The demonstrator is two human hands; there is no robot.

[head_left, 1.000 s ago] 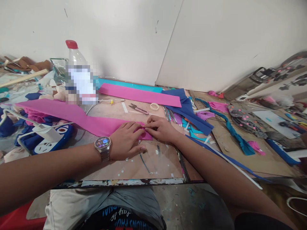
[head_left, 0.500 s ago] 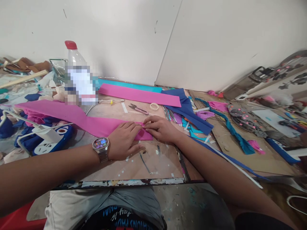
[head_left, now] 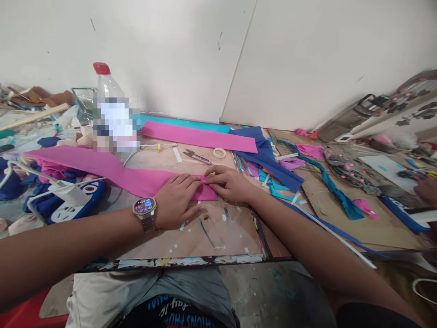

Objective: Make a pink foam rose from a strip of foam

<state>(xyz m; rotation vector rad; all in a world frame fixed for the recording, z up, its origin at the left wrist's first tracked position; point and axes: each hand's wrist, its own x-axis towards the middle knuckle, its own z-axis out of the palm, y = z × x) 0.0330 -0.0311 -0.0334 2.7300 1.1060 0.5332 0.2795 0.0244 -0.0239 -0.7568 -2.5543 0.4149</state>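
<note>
A long pink cloth strip (head_left: 139,180) runs from the left across the table to both hands. My left hand (head_left: 179,198), with a watch on the wrist, lies on the strip, fingers stretched out and thumb spread on the board. Close beside it my right hand (head_left: 228,183) pinches the strip near its right end, fingertips bent together. Beyond the hands lie small snips (head_left: 197,156), a tape ring (head_left: 219,152) and a folded pink strip (head_left: 198,137), whose right end overlaps dark blue cloth (head_left: 283,168).
A red-capped bottle (head_left: 108,84) and a blue-white power strip (head_left: 73,207) with white cables stand at left. Cardboard (head_left: 327,200) at right holds a teal twisted strip (head_left: 336,191) and scraps. Another person's hand (head_left: 426,189) shows at the far right edge.
Another person's hand has come in at the far right edge. The view has shifted slightly; my two hands stay at the same place on the pink strip.
</note>
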